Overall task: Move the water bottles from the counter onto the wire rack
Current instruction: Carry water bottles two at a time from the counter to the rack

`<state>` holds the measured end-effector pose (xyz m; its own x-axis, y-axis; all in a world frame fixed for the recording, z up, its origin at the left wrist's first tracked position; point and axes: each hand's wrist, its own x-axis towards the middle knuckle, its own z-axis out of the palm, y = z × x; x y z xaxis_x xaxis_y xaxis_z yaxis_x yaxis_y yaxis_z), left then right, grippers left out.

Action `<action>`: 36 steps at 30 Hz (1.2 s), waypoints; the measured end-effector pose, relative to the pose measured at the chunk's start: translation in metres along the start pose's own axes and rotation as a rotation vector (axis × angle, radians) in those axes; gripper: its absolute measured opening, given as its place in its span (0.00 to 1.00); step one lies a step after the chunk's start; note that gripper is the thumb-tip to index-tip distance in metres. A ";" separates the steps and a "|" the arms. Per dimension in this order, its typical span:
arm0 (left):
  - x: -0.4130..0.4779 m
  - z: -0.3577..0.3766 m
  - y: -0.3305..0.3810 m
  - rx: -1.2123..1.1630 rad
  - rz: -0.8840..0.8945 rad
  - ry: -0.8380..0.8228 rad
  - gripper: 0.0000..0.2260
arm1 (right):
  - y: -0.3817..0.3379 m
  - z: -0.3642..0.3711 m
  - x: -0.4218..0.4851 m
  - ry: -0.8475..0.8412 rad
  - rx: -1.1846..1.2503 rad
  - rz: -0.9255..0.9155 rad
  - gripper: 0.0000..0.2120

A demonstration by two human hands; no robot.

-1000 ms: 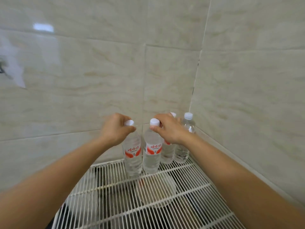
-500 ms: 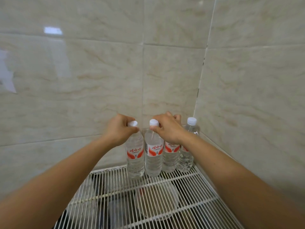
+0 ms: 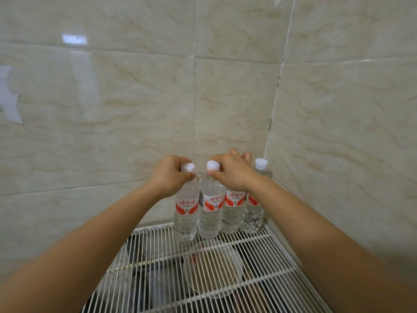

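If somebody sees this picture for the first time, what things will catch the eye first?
First, the row of four clear plastic water bottles with red-and-white labels, standing upright at the back right corner of the white wire rack, against the beige marbled tiles. Next, the two bare hands: the left hand grips the neck of the leftmost bottle, and the right hand holds the white cap of the second bottle.
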<state>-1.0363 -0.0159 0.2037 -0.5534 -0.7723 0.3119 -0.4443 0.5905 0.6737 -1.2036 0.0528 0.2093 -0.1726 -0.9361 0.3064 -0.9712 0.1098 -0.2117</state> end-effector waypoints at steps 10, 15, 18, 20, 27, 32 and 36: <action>-0.006 0.004 0.001 0.078 -0.024 0.064 0.16 | -0.006 0.000 -0.004 0.008 -0.026 0.059 0.13; -0.010 0.006 -0.001 0.068 -0.076 0.076 0.22 | -0.005 -0.001 -0.007 0.013 -0.024 0.072 0.12; -0.015 0.010 -0.006 0.090 -0.091 0.060 0.27 | -0.007 0.001 -0.010 0.046 -0.078 0.054 0.12; -0.023 0.012 -0.011 0.151 -0.076 0.045 0.30 | -0.009 0.001 -0.013 0.085 -0.149 0.034 0.15; -0.080 -0.007 -0.043 0.249 -0.121 0.157 0.25 | -0.048 0.012 -0.033 0.214 -0.089 -0.062 0.22; -0.157 -0.039 -0.089 0.220 -0.259 0.246 0.23 | -0.123 0.059 -0.064 0.206 0.150 -0.180 0.20; -0.238 -0.078 -0.130 0.258 -0.428 0.226 0.23 | -0.202 0.106 -0.092 0.012 0.196 -0.274 0.22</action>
<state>-0.7919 0.0729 0.0937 -0.1327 -0.9705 0.2012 -0.7706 0.2287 0.5948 -0.9742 0.0815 0.1259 0.0875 -0.9178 0.3874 -0.9319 -0.2128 -0.2936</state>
